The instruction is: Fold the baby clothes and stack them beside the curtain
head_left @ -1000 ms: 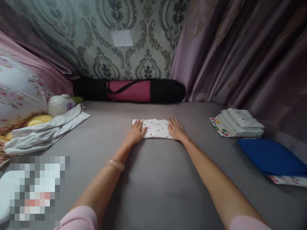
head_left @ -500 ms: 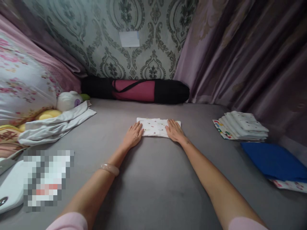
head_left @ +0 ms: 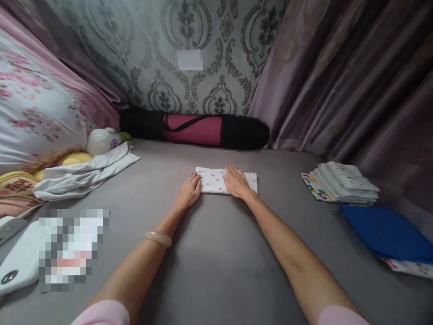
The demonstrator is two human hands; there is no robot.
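A small white folded cloth with tiny coloured prints point(head_left: 212, 178) lies flat on the grey bed sheet point(head_left: 216, 253) in front of me. My left hand point(head_left: 188, 191) rests palm down at its left end, fingertips on the edge. Flat on the middle of the cloth lies my right hand point(head_left: 236, 181), fingers spread, so the right end of the cloth shows beyond it. Neither hand grips anything. A pale bangle point(head_left: 157, 237) sits on my left wrist.
A stack of folded white cloths point(head_left: 341, 181) sits at the right, with a blue folded fabric point(head_left: 389, 232) nearer me. A pink and black roll bag point(head_left: 196, 129) lies along the wall. Pillows, a plush toy point(head_left: 101, 141) and crumpled white clothing point(head_left: 84, 174) crowd the left.
My right hand has slid left from the cloth's right end to its middle. The left hand has drawn slightly off toward the left edge. The view has shifted a little.
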